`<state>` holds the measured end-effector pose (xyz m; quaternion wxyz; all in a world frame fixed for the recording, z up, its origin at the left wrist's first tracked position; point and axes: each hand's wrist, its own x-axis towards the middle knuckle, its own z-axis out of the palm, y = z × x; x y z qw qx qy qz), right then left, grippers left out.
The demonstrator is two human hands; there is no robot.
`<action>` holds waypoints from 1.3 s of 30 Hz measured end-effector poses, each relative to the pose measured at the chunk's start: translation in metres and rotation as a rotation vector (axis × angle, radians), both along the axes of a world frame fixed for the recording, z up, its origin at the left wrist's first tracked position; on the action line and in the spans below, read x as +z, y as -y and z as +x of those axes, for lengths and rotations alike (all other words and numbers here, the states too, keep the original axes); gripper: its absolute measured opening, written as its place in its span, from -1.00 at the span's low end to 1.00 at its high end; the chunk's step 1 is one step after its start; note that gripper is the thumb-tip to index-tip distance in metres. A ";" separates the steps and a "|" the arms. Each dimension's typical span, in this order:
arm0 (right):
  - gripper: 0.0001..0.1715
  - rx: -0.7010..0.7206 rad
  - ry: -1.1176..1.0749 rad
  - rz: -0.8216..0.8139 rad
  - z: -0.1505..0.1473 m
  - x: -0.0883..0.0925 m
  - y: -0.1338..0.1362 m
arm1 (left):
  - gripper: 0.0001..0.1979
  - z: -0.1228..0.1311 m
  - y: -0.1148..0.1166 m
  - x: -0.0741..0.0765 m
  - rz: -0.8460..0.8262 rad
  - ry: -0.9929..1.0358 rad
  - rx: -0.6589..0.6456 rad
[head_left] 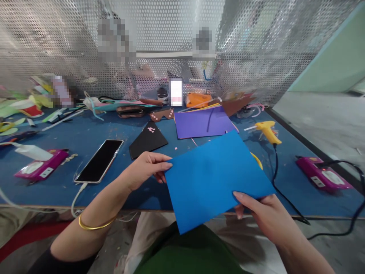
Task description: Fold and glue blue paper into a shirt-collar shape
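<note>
A blue craft sheet [211, 177] is held up over the front edge of the table, tilted toward me. My left hand [154, 165] pinches its left edge between thumb and fingers. At the lower right edge, my right hand [253, 205] grips the same sheet, thumb on top and fingers beneath. Behind it lies a stack of coloured sheets with a purple sheet [203, 123] uppermost. A black cut piece [149, 140] with small pink bits on it rests left of the stack. Beyond that is a brown mask-shaped piece [162, 114] with pale squares.
A phone [99, 161] with a cable lies at the left. Magenta power strips [42, 165] sit at both sides. A yellow glue gun [266, 131] with a black cord is at the right. An orange object [199, 100] stands near the perforated metal screen [176, 34] at the back.
</note>
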<state>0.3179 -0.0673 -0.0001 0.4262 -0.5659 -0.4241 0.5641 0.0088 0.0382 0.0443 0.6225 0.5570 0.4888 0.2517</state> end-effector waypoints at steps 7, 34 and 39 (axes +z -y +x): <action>-0.51 -0.019 -0.080 -0.065 0.001 -0.006 0.004 | -0.64 -0.005 0.001 -0.006 -0.139 0.144 -0.062; -0.41 -0.299 0.437 0.602 0.006 -0.007 -0.022 | -0.67 0.022 -0.002 -0.012 -0.173 0.000 -0.112; -0.49 0.195 1.059 1.219 0.010 -0.008 -0.025 | -0.70 0.025 0.000 -0.015 -0.190 -0.072 -0.129</action>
